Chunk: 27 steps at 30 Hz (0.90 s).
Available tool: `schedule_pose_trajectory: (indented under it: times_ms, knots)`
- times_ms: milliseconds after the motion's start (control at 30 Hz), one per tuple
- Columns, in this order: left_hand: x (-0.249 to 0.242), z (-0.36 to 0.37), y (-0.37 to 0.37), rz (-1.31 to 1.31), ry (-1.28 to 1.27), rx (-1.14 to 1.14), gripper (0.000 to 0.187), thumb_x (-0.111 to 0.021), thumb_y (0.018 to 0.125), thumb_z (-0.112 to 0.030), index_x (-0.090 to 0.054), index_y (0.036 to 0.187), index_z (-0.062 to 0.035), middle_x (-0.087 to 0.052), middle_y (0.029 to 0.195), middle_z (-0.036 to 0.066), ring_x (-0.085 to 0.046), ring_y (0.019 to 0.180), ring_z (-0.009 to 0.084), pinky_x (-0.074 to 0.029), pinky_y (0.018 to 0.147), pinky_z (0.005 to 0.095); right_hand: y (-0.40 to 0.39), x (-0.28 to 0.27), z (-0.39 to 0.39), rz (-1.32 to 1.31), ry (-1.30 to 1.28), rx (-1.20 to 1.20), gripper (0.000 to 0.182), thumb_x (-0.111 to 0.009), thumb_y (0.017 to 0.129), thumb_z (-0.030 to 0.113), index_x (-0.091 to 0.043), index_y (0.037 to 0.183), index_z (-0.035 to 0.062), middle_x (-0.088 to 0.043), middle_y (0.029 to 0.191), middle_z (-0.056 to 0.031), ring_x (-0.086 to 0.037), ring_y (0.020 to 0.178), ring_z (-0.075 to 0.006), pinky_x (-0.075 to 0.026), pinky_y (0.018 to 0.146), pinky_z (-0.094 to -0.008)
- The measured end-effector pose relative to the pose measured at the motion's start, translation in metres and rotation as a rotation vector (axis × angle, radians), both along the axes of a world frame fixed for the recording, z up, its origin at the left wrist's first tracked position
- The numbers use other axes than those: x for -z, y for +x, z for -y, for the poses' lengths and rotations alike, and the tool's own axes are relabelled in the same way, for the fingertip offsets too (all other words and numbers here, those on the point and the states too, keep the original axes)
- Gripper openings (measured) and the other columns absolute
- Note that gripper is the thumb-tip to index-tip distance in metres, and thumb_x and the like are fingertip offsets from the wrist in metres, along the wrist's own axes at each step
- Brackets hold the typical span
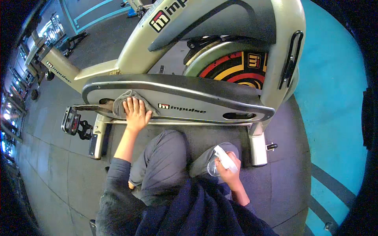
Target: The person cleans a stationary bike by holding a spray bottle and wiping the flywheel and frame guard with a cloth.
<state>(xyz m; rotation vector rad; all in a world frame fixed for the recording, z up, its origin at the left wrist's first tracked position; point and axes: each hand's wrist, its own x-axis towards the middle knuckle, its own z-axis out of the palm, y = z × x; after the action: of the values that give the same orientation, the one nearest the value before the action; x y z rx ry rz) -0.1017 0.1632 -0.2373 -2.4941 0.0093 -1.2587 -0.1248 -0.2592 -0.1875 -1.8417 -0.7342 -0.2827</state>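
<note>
My left hand (pixel 136 114) holds a grey cloth (pixel 129 95) pressed against the silver side cover (pixel 185 102) of an exercise bike, its fingers laid over the fabric. The cloth bunches up around the fingers, close to the crank. Over my right thigh, my right hand (pixel 229 168) is closed around a spray bottle (pixel 225 159) with a white spray head and a clear body. Part of the bottle is hidden by the fingers. The bike's pedal (pixel 73 121) sticks out left of the cloth.
The flywheel (pixel 240 67) with red and yellow rings sits behind the cover. A stabiliser foot (pixel 258 151) stands by my right knee, another (pixel 97 141) left of my legs. Dark floor mats (pixel 51 165) border blue flooring (pixel 334 106). More gym equipment stands at far left.
</note>
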Motion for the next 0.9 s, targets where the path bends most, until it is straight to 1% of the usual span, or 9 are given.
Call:
schedule_pose_trajectory:
  times_ms: [167, 300, 433, 500, 633, 667, 800, 833, 900]
  knots:
    - [-0.002, 0.072, 0.032, 0.187, -0.266, 0.078, 0.079, -0.047, 0.085, -0.04, -0.02, 0.136, 0.0134, -0.008, 0.145, 0.037, -0.002, 0.133, 0.0591, -0.002, 0.105, 0.0686, -0.002, -0.002, 0.0, -0.003, 0.022, -0.02, 0.018, -0.073, 0.071, 0.017, -0.062, 0.077, 0.0041, -0.059, 0.071, -0.0088, -0.057, 0.065, -0.0288, -0.046, 0.066, -0.0377]
    - [-0.007, 0.129, 0.052, 0.255, -0.361, 0.198, 0.083, -0.041, 0.087, -0.038, 0.003, 0.146, 0.001, 0.004, 0.151, 0.03, 0.005, 0.136, 0.0541, 0.002, 0.107, 0.0657, -0.004, -0.001, 0.001, 0.063, -0.048, -0.014, 0.016, -0.07, 0.072, 0.016, -0.064, 0.078, 0.0023, -0.061, 0.072, -0.008, -0.058, 0.068, -0.0271, -0.047, 0.064, -0.0365]
    - [0.004, 0.198, 0.074, 0.186, -0.283, 0.324, 0.088, -0.048, 0.086, -0.046, -0.001, 0.148, -0.0047, 0.002, 0.154, 0.023, 0.002, 0.139, 0.0492, 0.001, 0.107, 0.0657, -0.004, 0.001, -0.002, 0.115, -0.021, -0.031, 0.019, -0.072, 0.071, 0.017, -0.06, 0.075, 0.004, -0.058, 0.069, -0.0089, -0.056, 0.064, -0.029, -0.045, 0.066, -0.0385]
    - [0.005, 0.239, 0.087, 0.169, -0.168, 0.354, 0.083, -0.053, 0.085, -0.048, -0.018, 0.147, -0.0044, -0.007, 0.154, 0.02, -0.001, 0.14, 0.0457, 0.002, 0.106, 0.0669, -0.006, 0.001, -0.003, 0.108, -0.038, -0.029, 0.018, -0.072, 0.071, 0.016, -0.059, 0.075, 0.004, -0.058, 0.069, -0.009, -0.056, 0.063, -0.029, -0.045, 0.066, -0.0386]
    - [-0.021, 0.295, 0.104, 0.111, 0.011, 0.686, 0.055, -0.042, 0.092, -0.021, -0.031, 0.144, -0.0059, -0.022, 0.154, 0.008, -0.016, 0.143, 0.0208, -0.005, 0.115, 0.0461, -0.009, 0.0, -0.001, 0.112, -0.037, -0.029, 0.018, -0.072, 0.07, 0.014, -0.058, 0.076, 0.004, -0.058, 0.069, -0.0094, -0.056, 0.062, -0.0289, -0.045, 0.066, -0.039]
    - [-0.037, 0.296, 0.104, -0.166, 0.183, 0.745, 0.053, -0.033, 0.093, -0.015, -0.029, 0.144, -0.0029, -0.019, 0.155, 0.006, -0.017, 0.142, 0.0162, -0.01, 0.116, 0.035, -0.01, 0.001, 0.001, 0.1, -0.058, -0.025, 0.016, -0.07, 0.071, 0.014, -0.065, 0.081, 0.0017, -0.063, 0.073, -0.0081, -0.057, 0.067, -0.0277, -0.047, 0.065, -0.0376]
    - [-0.055, 0.3, 0.103, -0.063, 0.53, 0.553, 0.051, -0.033, 0.095, -0.02, -0.029, 0.145, -0.0084, -0.025, 0.153, 0.002, -0.024, 0.14, 0.0171, -0.019, 0.115, 0.0337, -0.011, -0.002, 0.004, 0.144, -0.062, -0.036, 0.016, -0.07, 0.071, 0.012, -0.065, 0.081, 0.0012, -0.063, 0.074, -0.0084, -0.057, 0.066, -0.0275, -0.047, 0.064, -0.0374]
    - [-0.053, 0.296, 0.104, -0.059, 0.53, 0.563, 0.051, -0.033, 0.095, -0.02, -0.029, 0.145, -0.0084, -0.025, 0.153, 0.002, -0.024, 0.14, 0.0171, -0.019, 0.115, 0.0337, -0.011, -0.001, 0.005, 0.149, -0.059, -0.024, 0.015, -0.069, 0.071, 0.011, -0.065, 0.081, 0.001, -0.063, 0.074, -0.0084, -0.057, 0.067, -0.0272, -0.047, 0.064, -0.0369]
    - [-0.05, 0.283, 0.105, -0.457, 0.001, 0.978, 0.049, -0.033, 0.097, -0.021, -0.03, 0.145, -0.0127, -0.025, 0.153, -0.002, -0.026, 0.139, 0.0135, -0.022, 0.114, 0.0318, -0.013, 0.001, 0.007, 0.15, -0.06, -0.003, 0.015, -0.069, 0.071, 0.01, -0.065, 0.081, 0.0008, -0.063, 0.074, -0.0085, -0.058, 0.067, -0.0269, -0.047, 0.064, -0.0364]
